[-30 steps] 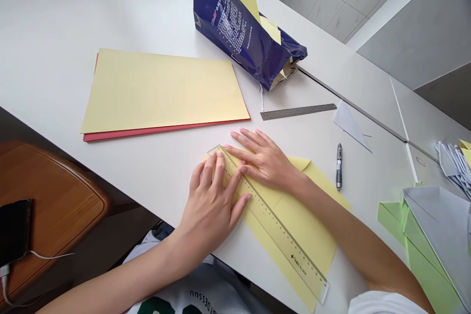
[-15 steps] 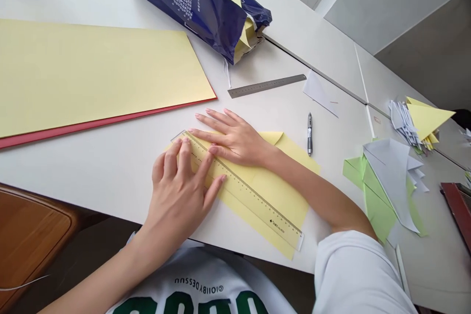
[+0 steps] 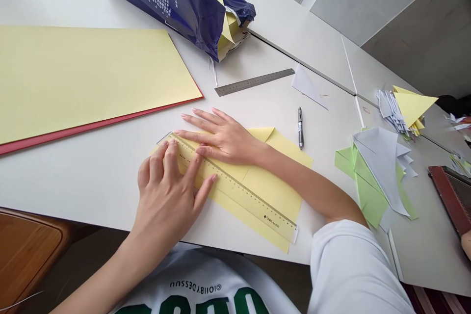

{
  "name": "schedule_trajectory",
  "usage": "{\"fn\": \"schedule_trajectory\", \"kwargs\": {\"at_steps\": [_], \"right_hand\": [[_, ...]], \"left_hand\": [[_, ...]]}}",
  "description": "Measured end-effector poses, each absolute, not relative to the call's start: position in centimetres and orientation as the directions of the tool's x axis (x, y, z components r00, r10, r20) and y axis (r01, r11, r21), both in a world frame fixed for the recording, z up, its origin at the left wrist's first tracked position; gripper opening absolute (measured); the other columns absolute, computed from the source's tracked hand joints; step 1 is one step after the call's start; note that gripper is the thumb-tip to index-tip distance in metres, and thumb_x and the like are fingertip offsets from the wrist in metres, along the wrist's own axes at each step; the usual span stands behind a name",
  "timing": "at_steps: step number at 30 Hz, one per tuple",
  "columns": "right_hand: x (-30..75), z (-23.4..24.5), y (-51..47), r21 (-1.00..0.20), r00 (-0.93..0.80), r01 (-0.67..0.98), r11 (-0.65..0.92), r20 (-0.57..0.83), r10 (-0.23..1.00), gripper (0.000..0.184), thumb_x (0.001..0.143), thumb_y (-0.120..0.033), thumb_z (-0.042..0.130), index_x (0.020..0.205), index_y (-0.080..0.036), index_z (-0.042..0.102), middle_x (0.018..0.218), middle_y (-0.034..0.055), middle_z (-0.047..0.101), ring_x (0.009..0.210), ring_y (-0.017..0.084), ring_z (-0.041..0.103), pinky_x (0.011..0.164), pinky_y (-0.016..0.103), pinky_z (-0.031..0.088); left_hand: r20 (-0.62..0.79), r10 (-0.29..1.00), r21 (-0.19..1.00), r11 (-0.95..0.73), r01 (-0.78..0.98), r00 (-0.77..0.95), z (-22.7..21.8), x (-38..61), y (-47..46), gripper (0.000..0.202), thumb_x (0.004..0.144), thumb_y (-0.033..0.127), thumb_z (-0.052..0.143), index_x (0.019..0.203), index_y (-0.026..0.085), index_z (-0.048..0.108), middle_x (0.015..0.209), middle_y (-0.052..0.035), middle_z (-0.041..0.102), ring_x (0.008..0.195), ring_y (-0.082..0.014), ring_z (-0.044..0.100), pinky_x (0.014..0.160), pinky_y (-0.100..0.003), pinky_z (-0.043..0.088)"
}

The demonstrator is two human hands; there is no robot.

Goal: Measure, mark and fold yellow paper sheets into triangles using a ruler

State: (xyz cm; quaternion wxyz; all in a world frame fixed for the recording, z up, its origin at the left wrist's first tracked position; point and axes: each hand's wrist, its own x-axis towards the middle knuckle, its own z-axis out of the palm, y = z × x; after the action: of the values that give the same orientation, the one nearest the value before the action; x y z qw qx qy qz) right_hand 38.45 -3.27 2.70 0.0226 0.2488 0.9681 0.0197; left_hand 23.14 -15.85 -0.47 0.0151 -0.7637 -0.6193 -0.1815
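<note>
A clear plastic ruler lies slantwise over a folded sheet of yellow paper near the table's front edge. My left hand rests on the ruler's upper left end, fingertips pressed down and thumb spread apart. Flat on the paper, with fingers stretched out, is my right hand; its thumb and index finger reach the ruler's upper edge beside my left fingertips. Part of the sheet is hidden under both hands and the right forearm.
Beyond my hands lie a steel ruler, a white paper triangle and a pen. Large yellow sheets spread at left, behind them a dark blue package. Green and white paper pieces and a paper stack sit right.
The camera has turned slightly, so the whole scene sits a little further left. Both hands stay in the same place on the ruler and paper.
</note>
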Motion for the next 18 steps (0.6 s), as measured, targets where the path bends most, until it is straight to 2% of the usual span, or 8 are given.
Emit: {"fn": "schedule_trajectory", "kwargs": {"at_steps": [4,10,18], "right_hand": [[38.4,2.7,-3.1,0.041,-0.872,0.486,0.873,-0.04,0.487,0.052,0.103,-0.054,0.024,0.152,-0.038,0.027,0.163,-0.0076,0.02,0.151,0.018,0.018,0.124,0.043,0.019],[38.4,1.8,-2.7,0.016,-0.9,0.434,0.901,0.049,0.433,0.055,0.101,-0.055,0.034,0.151,-0.034,0.033,0.162,-0.001,0.025,0.15,0.023,0.022,0.122,0.049,0.02],[38.4,2.2,-3.3,0.094,-0.897,0.44,0.893,0.092,0.432,0.058,0.1,-0.057,0.033,0.15,-0.029,0.038,0.16,0.0019,0.031,0.148,0.026,0.027,0.122,0.051,0.019]], "left_hand": [[0.301,0.937,0.186,-0.24,0.953,0.177,-0.5,23.1,-15.8,0.047,0.096,0.047,0.041,0.127,0.015,0.057,0.144,-0.0259,0.034,0.139,-0.0451,0.031,0.107,-0.06,0.033],[0.286,0.94,0.145,-0.234,0.962,0.185,-0.3,23.2,-15.7,0.051,0.096,0.047,0.038,0.125,0.011,0.059,0.142,-0.0287,0.034,0.137,-0.0472,0.032,0.104,-0.061,0.035],[0.307,0.928,0.129,-0.259,0.957,0.21,-0.5,22.9,-15.7,0.053,0.096,0.048,0.037,0.126,0.011,0.059,0.141,-0.0299,0.035,0.136,-0.0474,0.033,0.103,-0.062,0.036]]}}
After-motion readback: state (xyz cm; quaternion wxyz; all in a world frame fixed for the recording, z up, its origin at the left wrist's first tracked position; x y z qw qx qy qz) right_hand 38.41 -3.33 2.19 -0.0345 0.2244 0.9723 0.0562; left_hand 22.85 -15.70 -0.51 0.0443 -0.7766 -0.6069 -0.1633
